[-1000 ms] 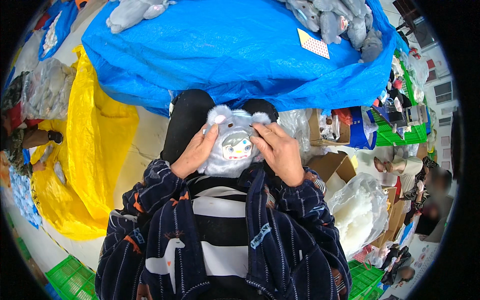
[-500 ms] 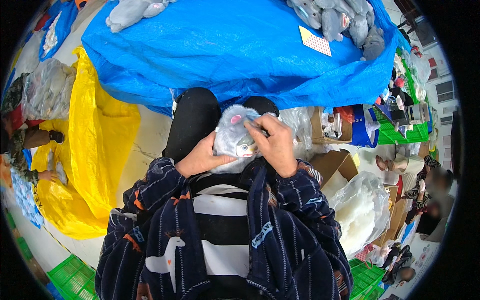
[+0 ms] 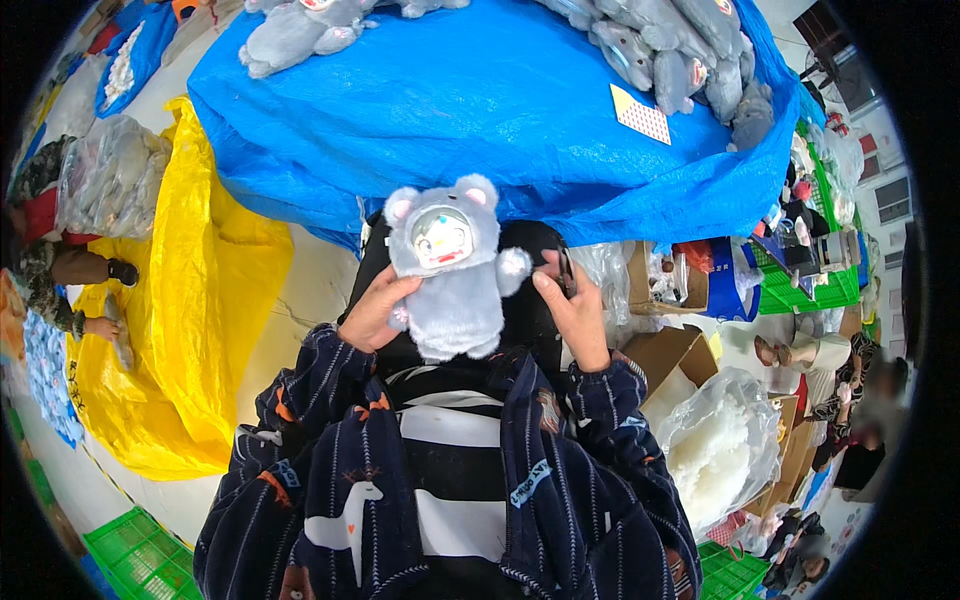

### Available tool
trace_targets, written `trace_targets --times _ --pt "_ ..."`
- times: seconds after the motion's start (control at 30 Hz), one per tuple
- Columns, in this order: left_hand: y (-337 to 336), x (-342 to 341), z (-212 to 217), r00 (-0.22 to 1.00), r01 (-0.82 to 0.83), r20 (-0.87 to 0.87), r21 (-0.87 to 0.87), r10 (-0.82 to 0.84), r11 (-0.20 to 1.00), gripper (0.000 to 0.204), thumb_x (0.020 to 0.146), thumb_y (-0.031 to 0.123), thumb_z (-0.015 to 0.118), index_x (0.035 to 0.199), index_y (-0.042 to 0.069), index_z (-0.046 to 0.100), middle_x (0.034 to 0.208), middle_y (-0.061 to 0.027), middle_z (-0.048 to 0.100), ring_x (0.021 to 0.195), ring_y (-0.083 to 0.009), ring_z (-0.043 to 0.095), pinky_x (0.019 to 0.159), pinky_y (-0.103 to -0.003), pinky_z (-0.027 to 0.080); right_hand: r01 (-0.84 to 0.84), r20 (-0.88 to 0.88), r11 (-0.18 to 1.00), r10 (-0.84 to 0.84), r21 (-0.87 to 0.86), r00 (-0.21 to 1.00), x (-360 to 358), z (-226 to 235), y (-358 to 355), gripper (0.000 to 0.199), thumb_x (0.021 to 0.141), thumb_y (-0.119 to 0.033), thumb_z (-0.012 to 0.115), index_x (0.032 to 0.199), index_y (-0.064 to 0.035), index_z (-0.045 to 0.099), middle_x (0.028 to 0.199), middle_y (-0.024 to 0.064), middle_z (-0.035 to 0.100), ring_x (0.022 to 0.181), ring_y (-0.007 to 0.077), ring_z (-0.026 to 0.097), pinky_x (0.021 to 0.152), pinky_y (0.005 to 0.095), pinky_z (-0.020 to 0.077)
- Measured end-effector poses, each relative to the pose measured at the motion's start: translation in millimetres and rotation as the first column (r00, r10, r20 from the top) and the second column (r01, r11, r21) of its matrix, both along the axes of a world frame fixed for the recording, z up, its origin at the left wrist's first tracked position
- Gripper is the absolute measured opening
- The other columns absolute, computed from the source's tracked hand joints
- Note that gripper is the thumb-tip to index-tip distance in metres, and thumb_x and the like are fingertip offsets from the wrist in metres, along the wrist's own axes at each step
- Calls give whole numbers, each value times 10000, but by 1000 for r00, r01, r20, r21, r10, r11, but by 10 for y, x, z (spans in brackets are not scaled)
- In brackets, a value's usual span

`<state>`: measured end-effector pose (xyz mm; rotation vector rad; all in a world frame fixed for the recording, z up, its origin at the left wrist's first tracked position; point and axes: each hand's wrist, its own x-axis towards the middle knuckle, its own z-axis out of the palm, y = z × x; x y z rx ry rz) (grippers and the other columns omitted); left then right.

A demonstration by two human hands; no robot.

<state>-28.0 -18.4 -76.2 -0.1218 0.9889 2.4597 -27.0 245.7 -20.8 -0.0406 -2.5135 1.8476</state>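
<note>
A grey plush toy (image 3: 457, 295) with round ears and a doll face is upright above my lap, its front toward me. My left hand (image 3: 374, 312) grips its side by the left paw, thumb on the grey fur. Just right of the toy's other paw is my right hand (image 3: 578, 318), apart from the toy. Its fingers are curled around a small dark thing, too blurred and covered to name.
A blue sheet (image 3: 470, 120) spreads ahead, with a pile of grey plush toys (image 3: 670, 45) at its far right. Left lies a yellow sheet (image 3: 200, 350). To the right are a cardboard box (image 3: 665, 355) and a clear bag of white stuffing (image 3: 715, 440). Another person's hand (image 3: 100, 327) shows at far left.
The toy has turned upright so its face and whole front show. My right hand has left the toy's head and moved right. My left hand still holds the toy.
</note>
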Motion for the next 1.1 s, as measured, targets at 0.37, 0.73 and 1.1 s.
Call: trace_targets --times 0.37,0.73,1.1 --pt "-87 69 101 929 -225 -367 -470 43 854 620 820 87 689 1338 13 355 1257 -81 507 1145 -143 480 978 -312 386 -253 -6 966 254 53 967 33 -329 -405 246 876 -113 612 1069 38 592 913 88 653 829 93 579 736 259 475" --pt "-129 72 -17 872 -283 -490 -516 -8 808 584 831 65 667 1327 3 366 1248 -76 518 1116 -132 496 956 -297 400 -317 -356 799 532 512 768 -345 278 -838 301 728 -115 717 1015 -101 627 990 82 576 774 274 632 628 359 516" --pt "-460 72 -120 941 -234 -335 -581 33 780 409 882 173 638 1236 10 515 1114 -60 605 1005 -131 554 864 -285 449 -136 98 987 144 -86 985 -304 -367 -384 272 884 -248 629 899 21 658 741 11 618 710 62 537 656 238 438"
